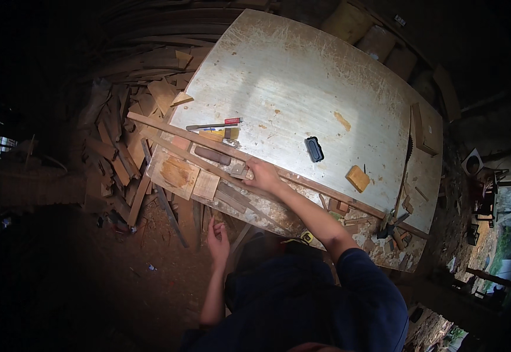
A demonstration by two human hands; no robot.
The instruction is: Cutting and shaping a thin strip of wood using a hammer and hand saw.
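My right hand (262, 176) reaches over the bench's near edge. Its fingers are closed at a small light metal plate (239, 171) with a hole in it; its exact kind is unclear. A dark brown rounded wooden piece (212, 155) lies just left of the plate. Two long wooden strips run along the near edge: one strip (173, 129) passes beyond the hand, the other strip (176, 151) nearer me. Below the edge my left hand (218, 239) hangs with its fingers apart, holding nothing. Flat wood blocks (173, 174) lie close by on the bench.
On the worn white board (290, 76) are a paintbrush (223, 134), a black case-like object (314, 149) and a yellow-brown block (358, 178). A clamp-like tool (391, 224) stands at the right, a tape measure (307, 237) near my body. Scrap wood (114, 152) heaps at the left.
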